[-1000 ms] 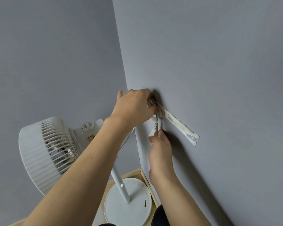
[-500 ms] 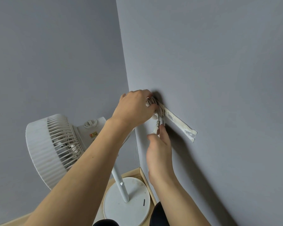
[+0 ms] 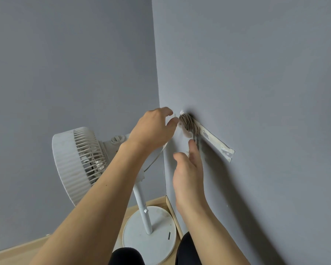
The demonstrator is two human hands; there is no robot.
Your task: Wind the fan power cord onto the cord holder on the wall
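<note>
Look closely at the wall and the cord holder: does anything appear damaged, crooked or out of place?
Yes. A white strip runs slantwise down the grey wall from the cord holder, and its lower end looks scuffed and patchy. The cord is bunched in an untidy coil.

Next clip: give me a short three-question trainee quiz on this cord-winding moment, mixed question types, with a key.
1. True or false: the power cord is bundled in several turns on the cord holder on the wall.
2. Multiple choice: the fan stands A) on the floor in the corner of the room, B) on a table, C) mounted on the wall.
3. Fill in: the right hand reaches up just below the bundle, near the strand that hangs ____ from it.

Key: 1 true; 2 A; 3 down. The left hand is beside the holder, fingers curled near it.
</note>
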